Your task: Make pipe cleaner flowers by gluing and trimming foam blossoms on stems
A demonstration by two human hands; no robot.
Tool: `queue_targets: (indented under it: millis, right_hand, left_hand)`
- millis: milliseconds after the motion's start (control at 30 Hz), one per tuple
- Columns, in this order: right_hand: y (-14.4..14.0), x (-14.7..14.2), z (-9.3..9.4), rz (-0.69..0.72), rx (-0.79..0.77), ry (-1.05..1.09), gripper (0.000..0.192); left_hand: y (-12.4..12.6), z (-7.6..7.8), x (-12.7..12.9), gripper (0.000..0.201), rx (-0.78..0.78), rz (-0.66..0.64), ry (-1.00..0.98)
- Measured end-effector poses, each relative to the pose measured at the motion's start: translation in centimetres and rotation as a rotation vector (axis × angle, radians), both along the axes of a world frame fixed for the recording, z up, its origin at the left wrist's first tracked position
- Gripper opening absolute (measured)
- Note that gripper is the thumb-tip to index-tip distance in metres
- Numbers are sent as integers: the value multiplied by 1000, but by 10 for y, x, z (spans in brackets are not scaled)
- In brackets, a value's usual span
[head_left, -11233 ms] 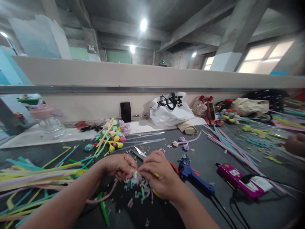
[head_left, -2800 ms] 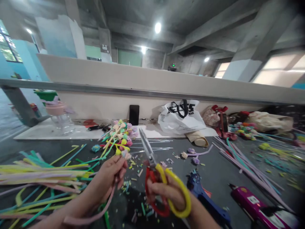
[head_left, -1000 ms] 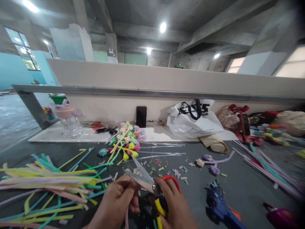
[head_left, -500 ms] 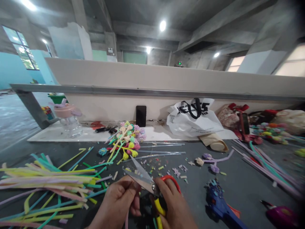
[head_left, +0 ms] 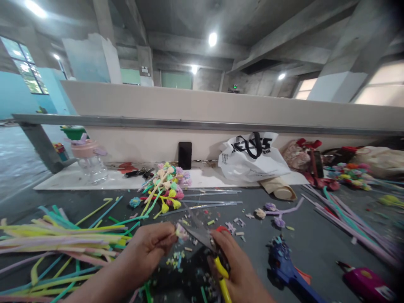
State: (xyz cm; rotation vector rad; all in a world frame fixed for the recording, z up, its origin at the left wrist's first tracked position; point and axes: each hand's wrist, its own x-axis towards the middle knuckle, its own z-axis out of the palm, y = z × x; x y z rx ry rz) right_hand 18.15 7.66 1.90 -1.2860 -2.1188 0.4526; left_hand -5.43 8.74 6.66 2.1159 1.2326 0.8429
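Scissors (head_left: 202,235) are now seen with blades drawn nearly together at the small pastel flower (head_left: 181,231), where half a second ago they stood spread wide; a trimming cut is judged to be made or just finished. The flower is pinched between the fingertips of the left hand (head_left: 151,246), above the dark table (head_left: 315,235). The right hand (head_left: 235,269) is closed about the yellow and red handles. Scraps (head_left: 176,260) are scattered below, beside the blue glue gun (head_left: 288,271).

Left hand (head_left: 150,244) raised low in front of the body, fingers pinched together, forearm angling in from lower left. Right hand (head_left: 235,269) just beside it, fingers curled closed, knuckles up.
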Motion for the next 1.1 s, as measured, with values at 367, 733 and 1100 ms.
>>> queue_targets:
  millis: [367, 733, 1100]
  right_hand:
    - [-6, -2, 9, 98, -53, -31, 54]
    - [-8, -5, 11, 123, -58, -38, 54]
    - [-9, -3, 11, 112, -61, -55, 54]
  left_hand:
    - [2, -6, -1, 33, -8, -124, -1]
    - [-2, -2, 4, 26, -24, -168, -136]
    - [-1, -1, 7, 23, -2, -184, -107]
